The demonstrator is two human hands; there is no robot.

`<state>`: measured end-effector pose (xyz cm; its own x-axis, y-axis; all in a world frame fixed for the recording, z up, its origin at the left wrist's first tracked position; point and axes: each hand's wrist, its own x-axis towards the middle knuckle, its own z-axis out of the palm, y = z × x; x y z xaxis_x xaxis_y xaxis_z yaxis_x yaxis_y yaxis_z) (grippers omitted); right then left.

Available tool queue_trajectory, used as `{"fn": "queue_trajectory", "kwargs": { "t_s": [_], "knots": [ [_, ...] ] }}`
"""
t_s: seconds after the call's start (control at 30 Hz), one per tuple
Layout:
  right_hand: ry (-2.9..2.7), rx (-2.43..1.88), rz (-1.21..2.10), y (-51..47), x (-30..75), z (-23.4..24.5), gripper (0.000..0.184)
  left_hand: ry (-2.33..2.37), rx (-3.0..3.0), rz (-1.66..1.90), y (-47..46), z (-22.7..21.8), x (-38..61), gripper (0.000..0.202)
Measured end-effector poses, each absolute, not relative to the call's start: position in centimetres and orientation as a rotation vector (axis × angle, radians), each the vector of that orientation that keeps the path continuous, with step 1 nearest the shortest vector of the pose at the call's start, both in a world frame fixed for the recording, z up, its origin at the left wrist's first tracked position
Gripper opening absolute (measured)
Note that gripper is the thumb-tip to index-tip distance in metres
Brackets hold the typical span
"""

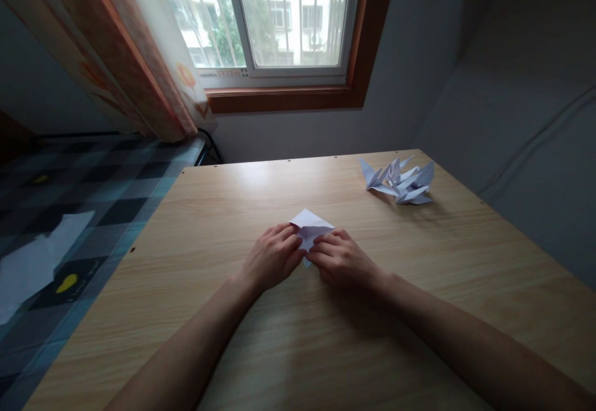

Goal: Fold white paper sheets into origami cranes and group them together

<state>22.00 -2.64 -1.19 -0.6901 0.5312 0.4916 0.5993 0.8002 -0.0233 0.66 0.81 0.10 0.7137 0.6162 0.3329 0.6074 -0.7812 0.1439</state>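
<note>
A small sheet of white folded paper [309,220] lies on the wooden table between my hands, its far corner pointing toward the window. My left hand [275,253] grips its left side, fingers curled over the edge. On the opposite side my right hand [342,256] pinches the paper, with thumb and fingers close together. Both thumbs meet near the paper's close end, where a small tip shows below them. Part of the folds is hidden under my fingers.
Several folded paper cranes [404,182] sit in a cluster at the table's [223,212] far right. Left of the table is a bed with a checked cover [116,178], white paper sheets [35,262] lying on it. A window and curtain [149,76] stand beyond.
</note>
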Motion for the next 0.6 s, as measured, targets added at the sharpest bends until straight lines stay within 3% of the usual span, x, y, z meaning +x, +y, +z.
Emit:
{"fn": "queue_trajectory", "kwargs": {
  "t_s": [0.37, 0.6],
  "knots": [
    [-2.675, -0.851, -0.485, -0.9, 24.9, 1.1, 0.018, 0.952, 2.833, 0.538, 0.9, -0.1, 0.6, 0.023],
    [-2.735, -0.853, -0.416, -1.2, 24.3, 1.2, 0.014, 0.819, 2.841, 0.517, 0.6, 0.4, 0.9, 0.021]
  ]
}}
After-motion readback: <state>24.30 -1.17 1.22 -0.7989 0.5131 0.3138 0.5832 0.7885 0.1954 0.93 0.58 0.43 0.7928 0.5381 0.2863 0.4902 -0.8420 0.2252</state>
